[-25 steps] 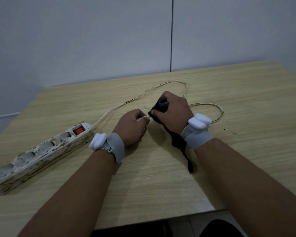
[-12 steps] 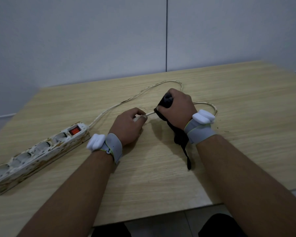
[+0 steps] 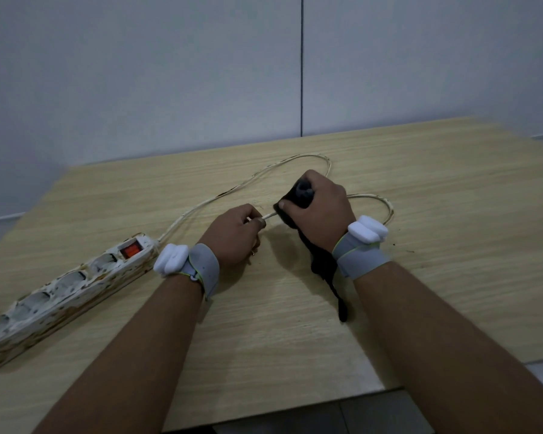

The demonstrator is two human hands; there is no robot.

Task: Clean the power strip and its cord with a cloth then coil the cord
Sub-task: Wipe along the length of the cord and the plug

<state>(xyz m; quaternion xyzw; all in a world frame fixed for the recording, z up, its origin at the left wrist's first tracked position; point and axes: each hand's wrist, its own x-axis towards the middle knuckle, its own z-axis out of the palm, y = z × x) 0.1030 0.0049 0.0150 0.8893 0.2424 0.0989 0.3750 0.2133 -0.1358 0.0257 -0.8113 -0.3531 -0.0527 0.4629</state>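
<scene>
Power strip point(image 3: 66, 289): white, stained, lies flat on tabletop point(image 3: 452, 230) at left, long axis running diagonally; red switch point(image 3: 129, 250) at its far end, nearest the left hand.
Cord point(image 3: 232, 195): white, leaves the switch end of the power strip, runs away from it across the tabletop, loops back behind the right hand, second loop shows just beyond the right wrist.
Left hand point(image 3: 235, 234): just past the switch end of the power strip, fingers curled, thumb and forefinger pinching a short stretch of cord.
Right hand point(image 3: 318, 208): farther from the power strip than the left hand, clenched around black cloth bunched over the cord; cord enters the cloth at the thumb side.
Cloth point(image 3: 322, 264): black, tail hangs from the fist and trails on the tabletop under the right wrist.
Wristbands point(image 3: 359, 256): grey strap with white module on each wrist.
Wall point(image 3: 170, 73): plain grey, behind the tabletop's far edge.
</scene>
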